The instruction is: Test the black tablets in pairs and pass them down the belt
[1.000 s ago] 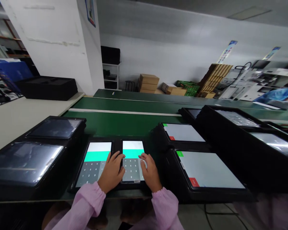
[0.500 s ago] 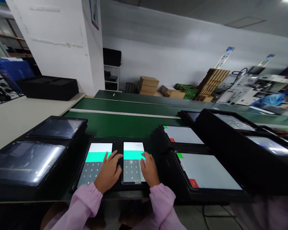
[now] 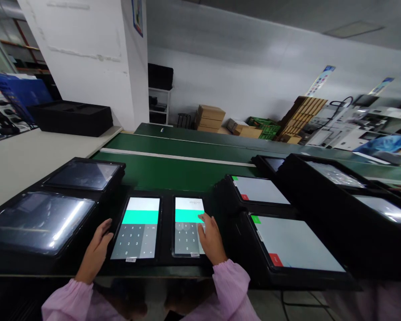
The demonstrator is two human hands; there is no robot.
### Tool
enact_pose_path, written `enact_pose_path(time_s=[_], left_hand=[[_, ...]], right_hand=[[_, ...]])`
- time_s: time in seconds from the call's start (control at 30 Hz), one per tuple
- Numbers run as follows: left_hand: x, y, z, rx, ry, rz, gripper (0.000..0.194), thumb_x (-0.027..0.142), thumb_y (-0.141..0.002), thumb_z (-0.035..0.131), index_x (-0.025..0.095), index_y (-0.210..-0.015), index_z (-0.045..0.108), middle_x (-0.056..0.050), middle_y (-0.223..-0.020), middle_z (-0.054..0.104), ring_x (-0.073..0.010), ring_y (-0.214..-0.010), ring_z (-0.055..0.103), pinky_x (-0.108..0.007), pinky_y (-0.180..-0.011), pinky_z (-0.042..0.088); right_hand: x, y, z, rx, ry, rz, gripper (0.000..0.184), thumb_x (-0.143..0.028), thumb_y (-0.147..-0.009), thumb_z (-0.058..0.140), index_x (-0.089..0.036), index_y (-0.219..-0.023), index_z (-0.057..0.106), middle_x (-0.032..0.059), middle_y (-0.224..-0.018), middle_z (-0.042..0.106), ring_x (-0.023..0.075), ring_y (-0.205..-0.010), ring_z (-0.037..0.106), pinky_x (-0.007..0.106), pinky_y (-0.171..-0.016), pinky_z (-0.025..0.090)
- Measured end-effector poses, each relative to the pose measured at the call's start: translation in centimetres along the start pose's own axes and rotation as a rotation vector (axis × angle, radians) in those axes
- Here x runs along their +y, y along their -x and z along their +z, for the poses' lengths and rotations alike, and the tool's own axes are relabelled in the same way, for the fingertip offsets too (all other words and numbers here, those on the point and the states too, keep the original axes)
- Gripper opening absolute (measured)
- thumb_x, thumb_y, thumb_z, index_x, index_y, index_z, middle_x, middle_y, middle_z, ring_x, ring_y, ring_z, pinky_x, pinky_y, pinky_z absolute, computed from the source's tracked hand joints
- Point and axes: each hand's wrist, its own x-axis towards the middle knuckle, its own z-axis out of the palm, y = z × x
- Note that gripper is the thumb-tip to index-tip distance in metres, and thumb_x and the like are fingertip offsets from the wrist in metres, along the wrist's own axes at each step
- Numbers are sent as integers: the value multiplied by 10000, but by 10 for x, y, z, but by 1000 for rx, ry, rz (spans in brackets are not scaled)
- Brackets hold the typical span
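Observation:
Two lit tablets stand side by side in front of me, both showing a calculator keypad under a turquoise band. My left hand [image 3: 97, 250] is beside the left edge of the left tablet [image 3: 141, 217], fingers loosely stretched and nothing visible in it. Over the right side of the right tablet [image 3: 183, 235] is my right hand [image 3: 211, 236], fingers apart, with a fingertip at the turquoise band; whether it touches the glass I cannot tell. Some characters show in that tablet's white strip. Both tablets rest on black padding at the table's front.
To the left lie two dark-screened tablets [image 3: 42, 221] in black trays. On the right, two tablets [image 3: 299, 243] with pale screens and green and red corners sit on black stacks, with more trayed tablets [image 3: 336, 174] beyond. A green table [image 3: 153, 171] runs behind; a black foam block [image 3: 70, 118] stands far left.
My left hand has moved left, off the left tablet, to its outer edge, uncovering the keypad. My right hand stays over the right tablet, where more characters show. The view has shifted slightly.

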Motion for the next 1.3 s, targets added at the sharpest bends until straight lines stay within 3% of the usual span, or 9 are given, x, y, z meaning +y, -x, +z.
enact_pose_path(time_s=[0.13, 0.23, 0.33, 0.43, 0.53, 0.67, 0.9, 1.13, 1.3], left_hand=[[-8, 10, 4, -8, 139, -83, 534, 385, -821, 486, 196, -1320, 503, -111, -1466, 492, -281, -1401, 399, -473, -1198, 258], [-12, 20, 6, -43, 142, -85, 525, 368, -837, 488, 206, -1336, 490, -102, -1483, 472, -280, -1405, 392, -476, -1197, 264], [-10, 26, 8, -15, 67, -38, 538, 359, -853, 488, 197, -1365, 456, -123, -1461, 482, -290, -1367, 440, -495, -1159, 334], [4, 27, 17, -9, -145, 209, 504, 295, -860, 480, 172, -1348, 466, -142, -1390, 530, -280, -1309, 490, -508, -1142, 350], [25, 24, 32, -171, -400, 504, 413, 166, -846, 442, 204, -1241, 554, -89, -1299, 606, -239, -1292, 497, -503, -1178, 282], [45, 17, 52, -316, -612, 665, 483, 77, -803, 438, 221, -1249, 557, -48, -1256, 643, -230, -1346, 442, -520, -1206, 205], [49, 12, 59, -365, -672, 688, 448, 78, -816, 418, 236, -1203, 581, -36, -1213, 663, -243, -1364, 421, -563, -1205, 161], [47, 14, 60, -376, -685, 694, 449, 83, -803, 424, 214, -1202, 580, -51, -1218, 657, -268, -1372, 404, -594, -1200, 137], [47, 14, 50, -312, -636, 694, 457, 90, -812, 426, 226, -1225, 566, -47, -1229, 655, -257, -1353, 432, -597, -1192, 161]], right_hand=[[0, 6, -5, 116, -72, 106, 352, -338, -962, 392, -169, -1240, 526, 142, -1207, 644, 280, -1172, 571, 545, -1078, 378], [-2, 13, -8, 113, -97, 149, 356, -367, -962, 402, -179, -1229, 542, 147, -1208, 642, 283, -1159, 582, 500, -1015, 445], [-12, 20, -2, 82, -97, 145, 354, -378, -968, 396, -184, -1220, 552, 144, -1222, 635, 284, -1174, 575, 500, -1024, 439], [-31, 25, 16, 7, -116, 84, 348, -372, -976, 406, -193, -1241, 543, 134, -1244, 626, 281, -1197, 561, 511, -1038, 434], [-55, 25, 39, -80, -131, -39, 342, -332, -982, 406, -200, -1272, 529, 125, -1256, 620, 278, -1220, 545, 530, -1059, 419], [-85, 15, 67, -154, -105, -217, 346, -232, -972, 395, -177, -1296, 504, 120, -1243, 626, 260, -1218, 541, 534, -1083, 405], [-100, -1, 89, -205, 10, -319, 331, -99, -896, 374, -156, -1176, 541, 114, -1120, 654, 256, -1102, 596, 553, -1065, 421], [-101, 2, 88, -93, 9, -312, 323, -181, -966, 374, -154, -1260, 505, 132, -1240, 615, 260, -1196, 539, 542, -1077, 413], [-101, 4, 90, -189, 26, -315, 314, -129, -927, 368, -136, -1188, 542, 133, -1165, 642, 259, -1127, 582, 549, -1083, 408]])
